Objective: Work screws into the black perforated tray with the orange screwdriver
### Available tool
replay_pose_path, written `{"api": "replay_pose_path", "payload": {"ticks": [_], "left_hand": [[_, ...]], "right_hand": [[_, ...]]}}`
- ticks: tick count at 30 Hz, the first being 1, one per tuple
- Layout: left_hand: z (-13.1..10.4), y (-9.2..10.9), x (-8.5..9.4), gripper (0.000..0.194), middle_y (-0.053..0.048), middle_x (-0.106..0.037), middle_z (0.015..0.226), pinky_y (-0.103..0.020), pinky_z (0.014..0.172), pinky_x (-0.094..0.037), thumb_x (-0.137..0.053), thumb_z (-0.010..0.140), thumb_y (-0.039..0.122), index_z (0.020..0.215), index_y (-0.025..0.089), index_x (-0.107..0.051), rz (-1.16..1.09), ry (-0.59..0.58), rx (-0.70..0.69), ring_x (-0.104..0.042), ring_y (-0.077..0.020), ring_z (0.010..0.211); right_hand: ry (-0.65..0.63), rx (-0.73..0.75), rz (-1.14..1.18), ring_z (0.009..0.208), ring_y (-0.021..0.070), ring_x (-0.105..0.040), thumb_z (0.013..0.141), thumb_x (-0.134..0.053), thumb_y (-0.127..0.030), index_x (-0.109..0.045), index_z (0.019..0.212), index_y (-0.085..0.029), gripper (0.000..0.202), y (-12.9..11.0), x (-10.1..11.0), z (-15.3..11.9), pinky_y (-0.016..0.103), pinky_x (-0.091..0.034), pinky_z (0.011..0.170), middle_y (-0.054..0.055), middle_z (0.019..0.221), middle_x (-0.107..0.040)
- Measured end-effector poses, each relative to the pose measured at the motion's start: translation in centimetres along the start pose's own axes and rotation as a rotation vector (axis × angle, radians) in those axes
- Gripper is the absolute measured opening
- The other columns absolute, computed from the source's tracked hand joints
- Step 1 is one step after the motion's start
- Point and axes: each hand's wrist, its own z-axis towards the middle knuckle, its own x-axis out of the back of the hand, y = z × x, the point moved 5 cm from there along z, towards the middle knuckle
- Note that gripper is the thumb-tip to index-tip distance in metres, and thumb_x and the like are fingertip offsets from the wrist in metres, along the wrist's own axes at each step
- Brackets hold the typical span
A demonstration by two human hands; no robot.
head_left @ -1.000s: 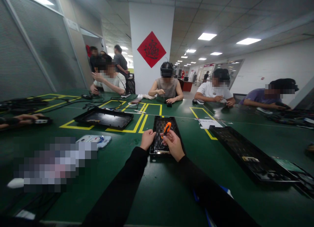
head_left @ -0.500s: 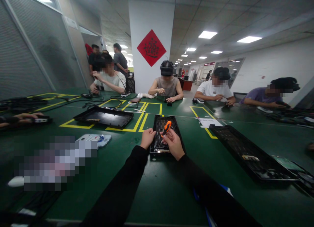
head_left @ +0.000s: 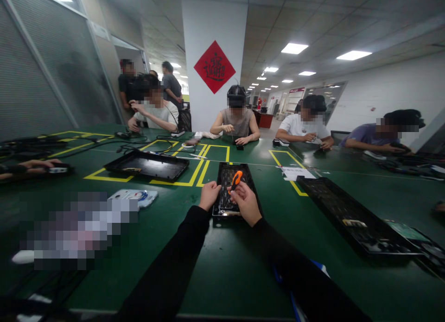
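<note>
A black plastic casing (head_left: 225,174), open at the top with small parts inside, lies on the green table in front of me. My left hand (head_left: 209,195) is closed at its left edge, the thumb laid on the rim. In my right hand (head_left: 247,204) is a screwdriver with an orange and black handle (head_left: 237,179), pinched between the fingers over the casing. The handle tilts up and to the right, while the thin dark shaft points down into the casing. Where its tip rests is too small to make out.
Another black casing (head_left: 335,211) lies to the right, and a shallow black tray (head_left: 153,162) at the front left. A phone-like object (head_left: 146,198) is at left on the green table (head_left: 208,280). Several people sit around; a co-worker's hand (head_left: 41,166) is at far left.
My hands, the screwdriver and the casing stay almost where they were. In the background at left, a standing person has shifted slightly to the left.
</note>
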Motion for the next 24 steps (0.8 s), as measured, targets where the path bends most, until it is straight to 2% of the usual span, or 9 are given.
{"api": "replay_pose_path", "payload": {"ticks": [5, 11, 13, 16, 18, 24], "left_hand": [[0.07, 0.06, -0.07, 0.037, 0.007, -0.022, 0.046, -0.021, 0.048, -0.019, -0.050, 0.067, 0.029, 0.050, 0.018, -0.020, 0.009, -0.002, -0.022, -0.025, -0.0074, 0.047], [-0.02, 0.29, 0.05, 0.037, 0.007, -0.023, 0.046, -0.022, 0.048, -0.020, -0.051, 0.067, 0.029, 0.049, 0.018, -0.020, 0.000, -0.004, -0.010, -0.025, -0.0074, 0.047], [-0.04, 0.32, 0.08, 0.037, 0.007, -0.023, 0.046, -0.022, 0.048, -0.020, -0.051, 0.067, 0.029, 0.049, 0.018, -0.021, -0.004, -0.002, -0.004, -0.025, -0.0074, 0.047], [-0.03, 0.31, 0.08, 0.037, 0.007, -0.022, 0.046, -0.022, 0.048, -0.020, -0.051, 0.066, 0.029, 0.049, 0.018, -0.020, -0.007, 0.000, -0.002, -0.024, -0.0074, 0.047], [-0.03, 0.30, 0.07, 0.036, 0.007, -0.022, 0.046, -0.022, 0.048, -0.020, -0.051, 0.066, 0.028, 0.050, 0.018, -0.020, -0.006, 0.000, -0.004, -0.024, -0.0074, 0.047], [-0.09, 0.35, 0.10, 0.036, 0.007, -0.023, 0.046, -0.021, 0.048, -0.020, -0.050, 0.067, 0.028, 0.049, 0.018, -0.020, -0.007, -0.004, -0.001, -0.025, -0.0072, 0.047]], "right_hand": [[-0.031, -0.011, -0.003, 0.061, 0.0094, -0.053, 0.078, -0.052, -0.031, -0.050, 0.108, -0.019, 0.033, -0.10, -0.25, -0.11, 0.023, -0.044, 0.054, 0.006, 0.095, -0.060], [0.010, 0.007, -0.106, 0.057, 0.0085, -0.051, 0.074, -0.057, -0.033, -0.054, 0.107, -0.018, 0.036, 0.10, 0.18, 0.04, 0.021, -0.043, 0.053, -0.001, 0.071, -0.055], [0.028, -0.014, -0.058, 0.056, 0.0083, -0.051, 0.073, -0.058, -0.032, -0.053, 0.107, -0.018, 0.037, 0.21, 0.29, 0.09, 0.021, -0.043, 0.052, 0.000, 0.075, -0.057], [0.029, -0.041, 0.025, 0.058, 0.0085, -0.052, 0.074, -0.056, -0.031, -0.050, 0.109, -0.019, 0.038, 0.20, 0.19, 0.06, 0.022, -0.042, 0.050, 0.005, 0.093, -0.060], [0.012, -0.039, 0.034, 0.059, 0.0087, -0.053, 0.075, -0.055, -0.031, -0.049, 0.111, -0.019, 0.038, 0.08, 0.03, -0.01, 0.022, -0.043, 0.051, 0.006, 0.096, -0.060], [0.014, 0.002, -0.104, 0.058, 0.0089, -0.050, 0.074, -0.056, -0.032, -0.051, 0.113, -0.018, 0.042, 0.18, 0.18, 0.02, 0.022, -0.043, 0.053, 0.000, 0.077, -0.056]]}}
